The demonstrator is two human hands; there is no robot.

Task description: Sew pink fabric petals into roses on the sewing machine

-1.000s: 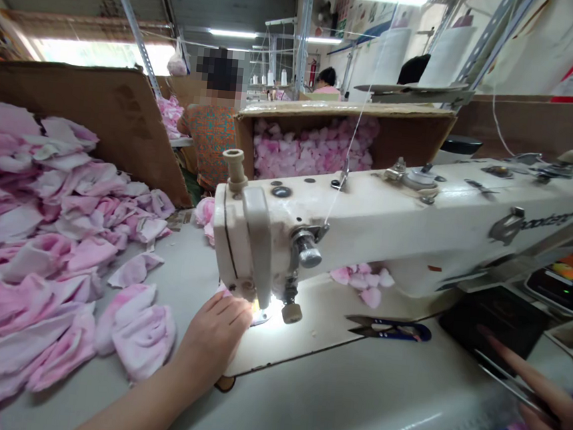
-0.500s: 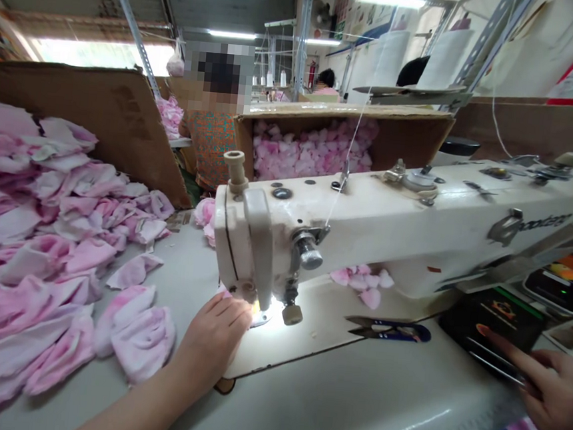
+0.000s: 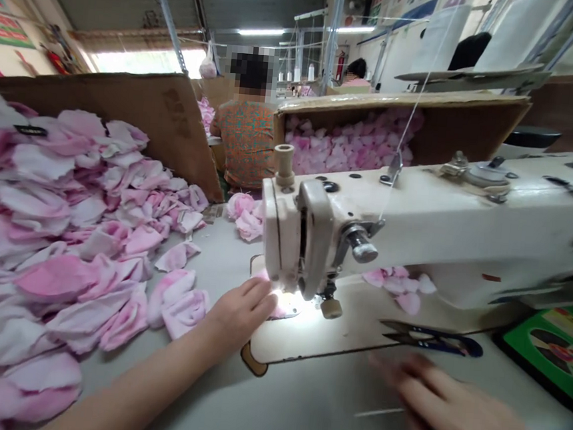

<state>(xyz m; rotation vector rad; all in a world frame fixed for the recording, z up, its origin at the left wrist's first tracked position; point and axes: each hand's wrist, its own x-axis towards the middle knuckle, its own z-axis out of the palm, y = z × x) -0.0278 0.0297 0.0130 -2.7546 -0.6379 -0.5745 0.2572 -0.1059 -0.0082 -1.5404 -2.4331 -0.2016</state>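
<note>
My left hand (image 3: 240, 313) lies flat with its fingers stretched out on a pink fabric piece (image 3: 284, 306), right beside the lit needle area of the white sewing machine (image 3: 416, 220). Low at the right, my right hand (image 3: 454, 417) is over the table edge and smeared by motion. Thin metal tweezers (image 3: 379, 412) show as pale streaks sticking out to the left of it. Blue-handled thread snips (image 3: 431, 338) lie on the machine bed just beyond that hand.
A big heap of pink fabric pieces (image 3: 64, 236) covers the table's left side against a cardboard wall (image 3: 140, 108). A cardboard box (image 3: 465, 117) of more pieces stands behind the machine. A phone with a green screen (image 3: 550, 345) lies at right. A person (image 3: 245, 141) sits beyond, back turned.
My right hand has left the phone and swept left along the front of the table with the tweezers. The view has turned left. My left hand stays by the needle.
</note>
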